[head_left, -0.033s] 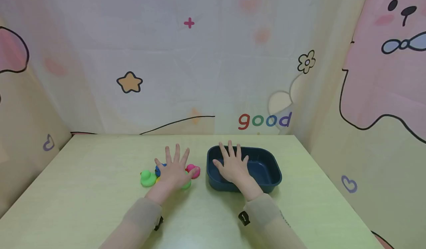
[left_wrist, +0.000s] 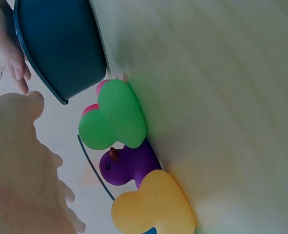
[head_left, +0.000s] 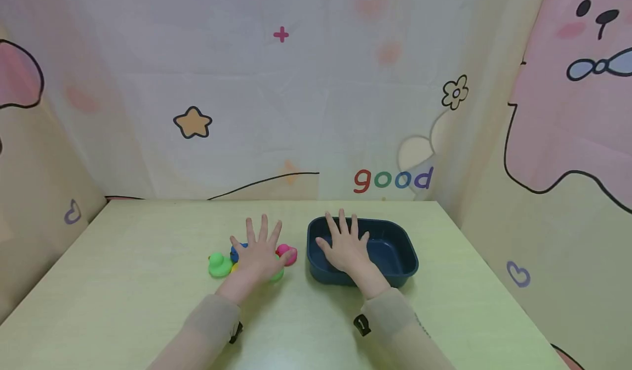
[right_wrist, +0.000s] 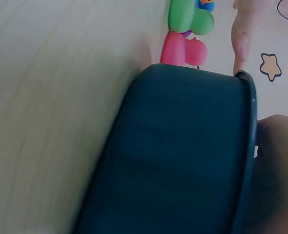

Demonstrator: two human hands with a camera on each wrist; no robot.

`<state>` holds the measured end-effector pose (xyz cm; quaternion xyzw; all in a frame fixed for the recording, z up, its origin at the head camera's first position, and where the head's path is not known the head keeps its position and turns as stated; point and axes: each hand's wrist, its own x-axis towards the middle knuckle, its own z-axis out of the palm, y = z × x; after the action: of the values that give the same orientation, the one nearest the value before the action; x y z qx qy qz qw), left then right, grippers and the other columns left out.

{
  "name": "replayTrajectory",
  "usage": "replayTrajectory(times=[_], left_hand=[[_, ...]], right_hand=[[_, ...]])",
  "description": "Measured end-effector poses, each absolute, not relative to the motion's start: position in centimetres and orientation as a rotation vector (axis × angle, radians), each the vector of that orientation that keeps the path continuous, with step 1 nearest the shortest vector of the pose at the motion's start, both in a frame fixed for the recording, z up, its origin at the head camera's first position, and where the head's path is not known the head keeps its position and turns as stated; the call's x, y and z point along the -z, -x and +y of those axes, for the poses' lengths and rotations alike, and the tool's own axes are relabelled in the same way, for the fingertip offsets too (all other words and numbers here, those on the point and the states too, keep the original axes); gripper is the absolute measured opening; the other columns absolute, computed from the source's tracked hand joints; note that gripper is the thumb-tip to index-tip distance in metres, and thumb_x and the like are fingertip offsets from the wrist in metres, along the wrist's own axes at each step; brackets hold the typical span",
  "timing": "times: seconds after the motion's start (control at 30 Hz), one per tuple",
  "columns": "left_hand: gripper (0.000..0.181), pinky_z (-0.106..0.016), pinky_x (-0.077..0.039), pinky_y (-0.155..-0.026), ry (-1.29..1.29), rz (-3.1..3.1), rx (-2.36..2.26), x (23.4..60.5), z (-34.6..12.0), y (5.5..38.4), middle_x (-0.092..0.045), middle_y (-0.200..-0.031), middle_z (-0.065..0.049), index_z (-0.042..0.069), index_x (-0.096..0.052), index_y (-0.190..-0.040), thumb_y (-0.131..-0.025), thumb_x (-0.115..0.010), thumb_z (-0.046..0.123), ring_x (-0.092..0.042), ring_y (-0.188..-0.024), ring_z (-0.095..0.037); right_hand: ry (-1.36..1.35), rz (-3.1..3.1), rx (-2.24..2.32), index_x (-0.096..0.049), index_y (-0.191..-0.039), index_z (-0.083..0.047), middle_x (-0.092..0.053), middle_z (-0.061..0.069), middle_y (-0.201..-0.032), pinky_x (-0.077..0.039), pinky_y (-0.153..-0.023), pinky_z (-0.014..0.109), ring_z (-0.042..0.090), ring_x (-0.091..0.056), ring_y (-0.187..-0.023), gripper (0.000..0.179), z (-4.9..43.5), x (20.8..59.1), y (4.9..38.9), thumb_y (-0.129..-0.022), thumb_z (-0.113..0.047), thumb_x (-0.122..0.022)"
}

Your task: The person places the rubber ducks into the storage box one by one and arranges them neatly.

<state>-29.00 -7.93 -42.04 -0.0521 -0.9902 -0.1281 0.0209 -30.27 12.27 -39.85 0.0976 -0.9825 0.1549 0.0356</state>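
Note:
My left hand (head_left: 258, 259) hovers with fingers spread over a cluster of small toy ducks. Around it show a light green duck (head_left: 219, 265), a blue duck (head_left: 235, 253) and a pink duck (head_left: 288, 255), partly covered. In the left wrist view a second green duck (left_wrist: 122, 114), a purple duck (left_wrist: 134, 165) and a yellow duck (left_wrist: 161, 204) stand in a row below that hand. My right hand (head_left: 347, 251), fingers also spread, is above the left part of a dark blue plastic bin (head_left: 326, 274). Neither hand holds anything.
The bin stands right of the ducks on a pale wood-grain table (head_left: 148, 304). Behind the table hangs a printed cloth backdrop (head_left: 247, 84), with more printed cloth along both sides. The visible part of the bin's floor is bare.

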Motion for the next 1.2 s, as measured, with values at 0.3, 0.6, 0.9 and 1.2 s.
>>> replayTrajectory(times=[0.3,0.6,0.9,1.2], left_hand=[[0.08,-0.081,-0.004,-0.105,0.153,-3.054,0.413,42.2,-7.8,28.8,-0.001,-0.165,-0.016,0.022,-0.019,-0.158,-0.094,-0.046,0.062,0.01,-0.147,-0.049],[0.083,-0.079,0.0,-0.106,0.15,-3.005,0.468,41.7,-8.1,28.9,0.004,-0.165,-0.016,0.022,-0.014,-0.158,-0.094,-0.047,0.061,0.013,-0.147,-0.048],[0.085,-0.079,-0.01,-0.107,0.243,-2.915,0.652,40.6,-9.5,29.3,0.0,-0.164,-0.018,0.02,-0.013,-0.158,-0.093,-0.053,0.057,0.004,-0.148,-0.049],[0.078,-0.065,-0.031,-0.109,0.267,-2.794,0.923,40.0,-11.9,29.5,-0.024,-0.158,-0.026,0.006,-0.023,-0.155,-0.094,-0.062,0.036,-0.025,-0.143,-0.048]], right_hand=[[-0.306,-3.038,-0.449,-0.021,-0.157,-0.017,-0.008,0.017,-0.164,-0.014,-0.11,0.074,0.045,-0.002,-0.149,0.07,12.2,40.2,30.2,-0.1,-0.048,-0.046],[-0.268,-3.01,-0.495,-0.023,-0.156,-0.012,-0.014,0.02,-0.163,-0.018,-0.11,0.073,0.047,-0.009,-0.148,0.071,13.6,38.7,30.4,-0.1,-0.047,-0.048],[-0.106,-2.938,-0.534,-0.036,-0.145,0.008,-0.041,0.031,-0.145,-0.04,-0.106,0.058,0.048,-0.044,-0.13,0.065,19.6,36.3,31.6,-0.097,-0.03,-0.06],[0.006,-2.897,-0.572,-0.046,-0.132,0.016,-0.054,0.035,-0.13,-0.043,-0.102,0.057,0.048,-0.052,-0.12,0.055,25.6,35.2,31.6,-0.093,-0.02,-0.06]])
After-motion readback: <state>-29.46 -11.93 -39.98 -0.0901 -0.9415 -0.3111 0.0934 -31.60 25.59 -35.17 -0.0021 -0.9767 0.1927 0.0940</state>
